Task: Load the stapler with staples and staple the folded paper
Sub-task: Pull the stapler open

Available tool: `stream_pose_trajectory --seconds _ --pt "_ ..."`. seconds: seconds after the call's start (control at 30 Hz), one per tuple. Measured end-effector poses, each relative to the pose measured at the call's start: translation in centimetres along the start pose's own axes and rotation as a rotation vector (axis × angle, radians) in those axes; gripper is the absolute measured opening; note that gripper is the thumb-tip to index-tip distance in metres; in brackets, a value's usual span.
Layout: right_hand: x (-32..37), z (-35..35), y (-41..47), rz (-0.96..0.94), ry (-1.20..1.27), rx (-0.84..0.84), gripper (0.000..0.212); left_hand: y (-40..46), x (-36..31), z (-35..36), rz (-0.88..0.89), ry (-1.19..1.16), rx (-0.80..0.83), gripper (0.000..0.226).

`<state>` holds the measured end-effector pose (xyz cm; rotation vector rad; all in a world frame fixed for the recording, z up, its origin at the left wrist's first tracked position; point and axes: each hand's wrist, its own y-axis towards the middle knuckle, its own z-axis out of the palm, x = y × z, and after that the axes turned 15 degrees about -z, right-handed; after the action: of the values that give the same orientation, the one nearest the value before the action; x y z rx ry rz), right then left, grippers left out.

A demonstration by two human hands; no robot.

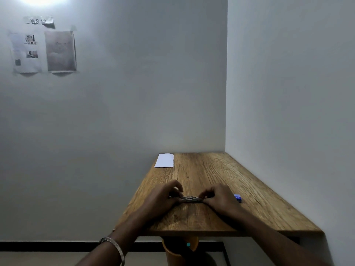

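A small metal stapler [192,199] lies lengthwise on the wooden table [211,173], near its front middle. My left hand [163,194] grips its left end, and my right hand [221,196] pinches its right end with the fingertips. Whether the stapler is opened up is hidden by my fingers. A little blue staple box [237,197] sits just right of my right hand. The folded white paper [164,160] lies flat at the table's far left corner.
The table stands in a corner, with walls behind it and along its right side. Printed sheets [43,51] are taped to the left wall. An orange post [178,250] shows under the table's front edge.
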<state>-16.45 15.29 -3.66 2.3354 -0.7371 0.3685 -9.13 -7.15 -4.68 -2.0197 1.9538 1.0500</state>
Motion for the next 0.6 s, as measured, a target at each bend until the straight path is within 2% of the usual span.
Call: stream_pose_trajectory --seconds 0.3,0.6 --pt "0.5 -0.2 0.7 0.027 0.141 0.113 0.016 0.2 0.2 0.1 0.009 -0.016 -0.004 0.028" --pt "1.5 1.2 1.0 0.062 0.236 0.070 0.014 0.3 0.2 0.0 0.006 -0.009 0.005 0.030"
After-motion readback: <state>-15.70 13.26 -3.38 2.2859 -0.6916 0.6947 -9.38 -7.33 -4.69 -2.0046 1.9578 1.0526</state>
